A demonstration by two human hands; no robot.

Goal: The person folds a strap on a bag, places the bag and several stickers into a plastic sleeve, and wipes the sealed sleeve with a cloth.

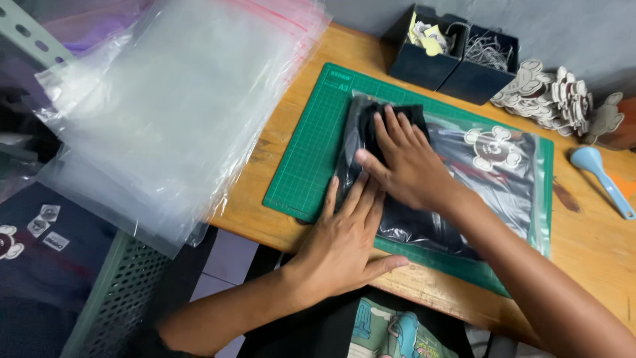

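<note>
- Head view: both hands press flat, fingers spread, on a clear bag (464, 192) of dark clothing lying on a green cutting mat (311, 146) on the table (596, 245).
- Left hand (344, 245) at the bag's near edge; right hand (407, 166) just beyond, thumb touching it.
- Stacked empty plastic bags (172, 113) lie left; two dark boxes (450, 56), cut-out tags (553, 99) and a blue scoop (599, 176) sit behind.

Both my hands flat, palms down, pressing. L hand (344, 242): forearm comes in from bottom left, wrist straight, fingers (361, 199) together pointing up and away, thumb splayed out to right. R hand (411, 166): arm comes in from bottom right, crossing diagonally; fingers spread slightly, pointing up-left; thumb angled toward L fingertips, touching or just beside them. Neither hand gripping anything; both open. Bare forearms.
</note>
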